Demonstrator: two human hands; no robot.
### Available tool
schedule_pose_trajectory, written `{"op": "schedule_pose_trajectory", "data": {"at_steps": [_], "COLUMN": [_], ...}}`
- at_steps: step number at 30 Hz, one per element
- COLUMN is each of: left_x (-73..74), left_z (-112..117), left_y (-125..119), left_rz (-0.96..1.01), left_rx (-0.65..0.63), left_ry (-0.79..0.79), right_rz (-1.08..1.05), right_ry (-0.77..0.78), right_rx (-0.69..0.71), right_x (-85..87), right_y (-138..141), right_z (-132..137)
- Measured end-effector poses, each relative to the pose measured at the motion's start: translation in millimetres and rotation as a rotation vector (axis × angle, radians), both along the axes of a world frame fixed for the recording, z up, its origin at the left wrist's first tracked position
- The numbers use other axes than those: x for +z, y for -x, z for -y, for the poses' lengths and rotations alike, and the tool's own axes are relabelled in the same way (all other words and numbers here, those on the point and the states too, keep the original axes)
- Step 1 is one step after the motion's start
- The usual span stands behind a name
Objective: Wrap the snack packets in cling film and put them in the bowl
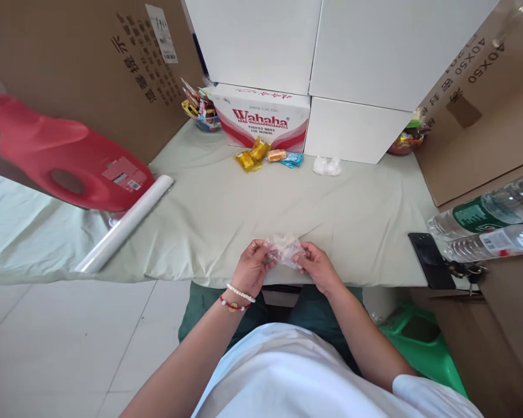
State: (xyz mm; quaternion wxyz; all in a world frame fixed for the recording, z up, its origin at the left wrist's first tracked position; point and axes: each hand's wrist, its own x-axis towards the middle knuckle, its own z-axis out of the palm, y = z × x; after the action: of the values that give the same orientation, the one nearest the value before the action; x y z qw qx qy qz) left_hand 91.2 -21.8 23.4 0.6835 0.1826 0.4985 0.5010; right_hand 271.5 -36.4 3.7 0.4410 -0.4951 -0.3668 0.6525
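Between my two hands, above the front edge of the cloth-covered table (209, 215), is a crumpled clear plastic bag (285, 249). My left hand (253, 264), with beaded bracelets at the wrist, pinches its left side. The right side is pinched by the fingers of my right hand (317, 266). Whether anything lies inside the bag, I cannot tell. Farther back lie yellow-wrapped snacks (251, 155), an orange-and-clear packet (276, 155), blue packets (293, 159) and a second crumpled clear bag (326, 166).
A Wahaha carton (264, 119) and white boxes (353, 128) stand at the back. On the left are a red jug (91, 157) and a white roll (126, 223). Water bottles (483, 215), a phone (430, 261) and keys (468, 271) lie right. A green stool (422, 342) is below.
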Motion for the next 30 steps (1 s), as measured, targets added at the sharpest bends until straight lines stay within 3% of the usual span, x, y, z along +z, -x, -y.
{"op": "schedule_pose_trajectory", "data": {"at_steps": [5,9,11,14,17,19,22,23,26,30], "left_x": [-9.7,-8.4,-4.9,3.0,15.5,26.0,39.8,42.9,47.2,42.4], "left_z": [-8.0,-6.4,-1.0,4.3,-10.4,-37.2,-101.4,-127.7,-215.3,-342.1], "left_y": [2.3,-0.1,-2.3,1.0,24.8,54.2,106.6,123.0,161.9,186.7], "left_rz": [-0.112,-0.093,-0.094,-0.171,-0.314,-0.435,-0.774,-0.966,-1.189,-1.404], "left_rx": [0.133,0.120,0.031,-0.219,-0.312,-0.252,-0.147,-0.117,-0.046,-0.019], "left_ry": [0.009,-0.041,-0.064,-0.068,-0.122,-0.190,-0.305,-0.347,-0.376,-0.440], "right_rz": [-0.059,-0.058,-0.105,-0.141,0.100,0.367,0.793,0.937,1.228,1.314], "right_ry": [0.117,0.015,-0.045,-0.030,-0.084,-0.163,-0.280,-0.349,-0.517,-0.457], "right_rx": [-0.105,-0.179,-0.213,-0.231,-0.267,-0.303,-0.342,-0.346,-0.300,-0.293], "right_x": [1.3,6.0,9.2,11.6,9.4,5.6,-5.3,-11.0,-34.4,-69.1], "right_y": [-11.5,-15.8,-14.9,-12.9,-20.1,-35.0,-69.5,-81.6,-109.7,-119.1], "right_z": [2.8,7.3,8.1,3.9,-6.5,-13.4,-17.9,-17.6,-12.4,1.9]}}
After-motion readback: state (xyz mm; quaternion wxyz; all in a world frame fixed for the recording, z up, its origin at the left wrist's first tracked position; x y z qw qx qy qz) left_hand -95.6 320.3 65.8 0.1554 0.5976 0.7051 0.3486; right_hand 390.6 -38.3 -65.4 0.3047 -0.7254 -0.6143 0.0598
